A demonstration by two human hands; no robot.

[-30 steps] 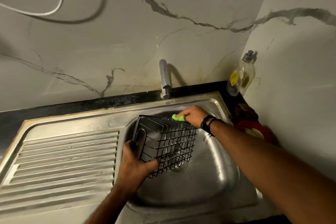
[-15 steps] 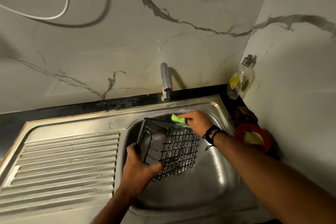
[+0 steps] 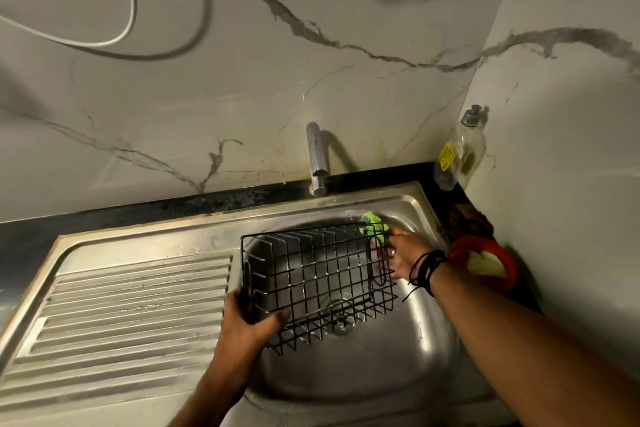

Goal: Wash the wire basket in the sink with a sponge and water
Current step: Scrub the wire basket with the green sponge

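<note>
Steel sink point(image 3: 426, 350): left hand point(image 3: 251, 321) grips wire basket point(image 3: 317, 282) corner; right hand point(image 3: 403, 255) presses green sponge point(image 3: 375, 230) against far end.

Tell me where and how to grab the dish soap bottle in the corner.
Grip the soap bottle round its clear body below the pump, coming from the front left over the sink. Walls close off its back and right side, and it stands upright.

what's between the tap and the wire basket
In the head view, only bare steel: the sink's back rim and inner wall separate the tap from the wire basket. No water is visibly running.
</note>
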